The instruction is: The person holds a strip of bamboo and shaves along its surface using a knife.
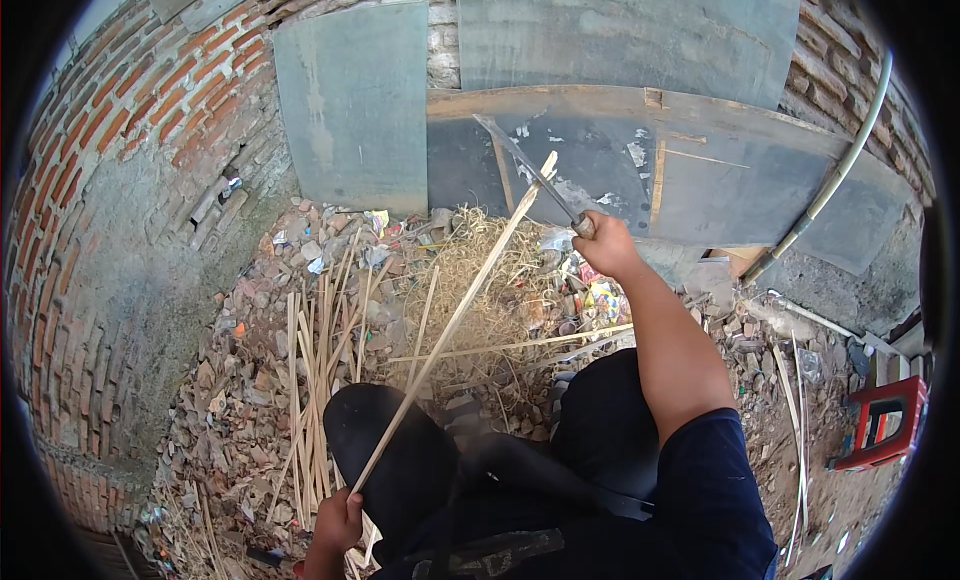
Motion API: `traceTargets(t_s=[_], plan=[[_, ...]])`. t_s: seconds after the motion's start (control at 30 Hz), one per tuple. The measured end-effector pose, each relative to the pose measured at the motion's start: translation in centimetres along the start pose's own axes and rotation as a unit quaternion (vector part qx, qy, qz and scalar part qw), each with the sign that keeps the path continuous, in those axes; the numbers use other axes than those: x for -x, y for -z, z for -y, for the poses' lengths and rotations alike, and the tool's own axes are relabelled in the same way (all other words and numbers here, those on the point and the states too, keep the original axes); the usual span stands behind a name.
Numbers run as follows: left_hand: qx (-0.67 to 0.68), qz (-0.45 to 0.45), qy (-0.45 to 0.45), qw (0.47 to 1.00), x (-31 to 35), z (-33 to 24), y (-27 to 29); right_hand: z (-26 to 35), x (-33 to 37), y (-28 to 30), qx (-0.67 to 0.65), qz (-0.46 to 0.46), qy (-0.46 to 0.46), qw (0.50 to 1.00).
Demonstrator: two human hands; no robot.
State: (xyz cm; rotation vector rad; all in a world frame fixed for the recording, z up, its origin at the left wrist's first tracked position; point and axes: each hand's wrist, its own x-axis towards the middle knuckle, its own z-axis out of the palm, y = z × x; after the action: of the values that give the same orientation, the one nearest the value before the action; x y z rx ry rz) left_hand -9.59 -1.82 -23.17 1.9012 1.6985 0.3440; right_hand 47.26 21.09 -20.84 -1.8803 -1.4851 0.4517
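My left hand (338,521), low in the view beside my left knee, is closed round the near end of a long pale wooden strip (450,323). The strip slants up across my leg toward the far right, and its far end looks split or frayed. My right hand (604,244) grips the handle of a long-bladed knife (527,166), arm stretched forward. The blade points up and to the left and crosses the strip near its far end; whether it cuts into the wood I cannot tell.
Several similar strips (312,380) lie left of my knee on rubble-strewn ground. Curly shavings (470,265) are heaped ahead. Grey panels (350,110) and a brick wall (130,100) stand beyond. A pipe (830,180) leans at right, above a red plastic stool (885,425).
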Motion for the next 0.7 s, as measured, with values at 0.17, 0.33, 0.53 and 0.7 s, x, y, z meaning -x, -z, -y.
traceTargets(t_s=[0.17, 0.33, 0.53, 0.7], plan=[[0.037, 0.023, 0.007, 0.999, -0.4, -0.3, 0.0, 2.6, 1.2, 0.1, 0.01, 0.027, 0.063, 0.998], [0.043, 0.03, 0.006, 0.999, -0.4, 0.5, 0.3, 4.6, 1.5, -0.1, 0.094, 0.061, 0.197, 0.974], [0.022, 0.037, 0.022, 0.999, -0.6, 0.6, 0.6, 1.2, -0.3, -1.1, 0.071, 0.023, 0.068, 0.995], [0.071, 0.056, 0.043, 0.995, -0.4, 2.2, 0.3, 3.6, 0.5, -1.1, 0.031, 0.042, 0.08, 0.995]])
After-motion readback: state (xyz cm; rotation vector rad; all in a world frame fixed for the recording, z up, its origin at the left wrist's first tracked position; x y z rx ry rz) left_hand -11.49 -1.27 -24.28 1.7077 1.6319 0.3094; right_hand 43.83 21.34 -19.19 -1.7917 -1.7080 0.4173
